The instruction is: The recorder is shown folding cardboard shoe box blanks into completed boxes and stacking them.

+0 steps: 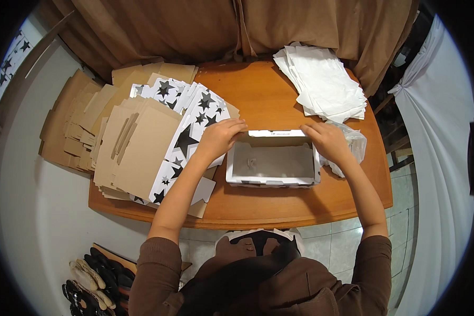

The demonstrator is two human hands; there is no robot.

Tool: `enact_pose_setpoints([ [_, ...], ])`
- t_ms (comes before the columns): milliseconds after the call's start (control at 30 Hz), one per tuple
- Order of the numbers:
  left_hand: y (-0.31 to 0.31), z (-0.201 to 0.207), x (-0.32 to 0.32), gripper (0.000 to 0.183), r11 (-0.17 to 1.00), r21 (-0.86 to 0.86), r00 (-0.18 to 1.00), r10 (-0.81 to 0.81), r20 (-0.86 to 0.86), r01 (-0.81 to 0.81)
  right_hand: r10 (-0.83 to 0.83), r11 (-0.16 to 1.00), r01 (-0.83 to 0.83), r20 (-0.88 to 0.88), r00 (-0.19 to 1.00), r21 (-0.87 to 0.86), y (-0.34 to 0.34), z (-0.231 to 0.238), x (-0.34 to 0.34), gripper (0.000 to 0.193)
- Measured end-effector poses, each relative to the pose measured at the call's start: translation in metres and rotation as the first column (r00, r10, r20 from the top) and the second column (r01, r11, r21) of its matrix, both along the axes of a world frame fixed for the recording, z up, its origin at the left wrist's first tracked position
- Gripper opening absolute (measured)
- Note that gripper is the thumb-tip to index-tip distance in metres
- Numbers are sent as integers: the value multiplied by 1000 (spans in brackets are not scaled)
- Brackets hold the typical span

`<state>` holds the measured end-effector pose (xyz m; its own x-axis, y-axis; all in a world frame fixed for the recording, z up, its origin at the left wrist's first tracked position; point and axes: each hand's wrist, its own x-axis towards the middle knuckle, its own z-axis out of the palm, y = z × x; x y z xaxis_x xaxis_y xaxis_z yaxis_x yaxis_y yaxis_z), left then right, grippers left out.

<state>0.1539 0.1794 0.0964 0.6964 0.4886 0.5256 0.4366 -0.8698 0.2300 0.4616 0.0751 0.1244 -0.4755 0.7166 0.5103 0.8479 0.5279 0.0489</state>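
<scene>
A cardboard box (273, 162) with no lid stands upright on the wooden table, white on the outside with dark patches on its near wall. Its inside looks grey-brown, with small pale marks on the bottom. My left hand (222, 138) holds the far left corner, fingers curled over the rim. At the far right corner, my right hand (329, 141) grips the rim the same way. Between them runs the white far edge, with small print on it. The thumbs are mostly hidden. A crumpled clear plastic bag (356, 141) lies just beyond my right hand.
Flat cardboard blanks (147, 150), some white with black stars, are piled on the table's left side. A stack of white paper sheets (326, 84) lies at the back right. Brown curtains (184, 31) hang behind the table (242, 210). Several shoes (97, 279) lie at the lower left.
</scene>
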Motion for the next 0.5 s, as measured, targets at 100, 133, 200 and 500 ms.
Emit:
enact_pose_setpoints([
  [100, 0, -21, -2, 26, 1000, 15, 1000, 14, -12, -14, -5, 1000, 5, 57, 998, 11, -7, -16, -3, 28],
  [133, 0, -29, -4, 27, 999, 39, 999, 26, -25, -25, -11, 1000, 9, 78, 997, 25, -9, -18, -6, 30],
  [200, -1, -43, -4, 29, 998, 51, 999, 34, -32, -32, -24, 999, 26, 104, 994, -22, -13, -25, -6, 33],
  [500, -6, -72, -6, 38, 997, 82, 998, 16, -65, -10, 22, 979, -20, 10, 1000, -205, -14, -72, -23, 45],
])
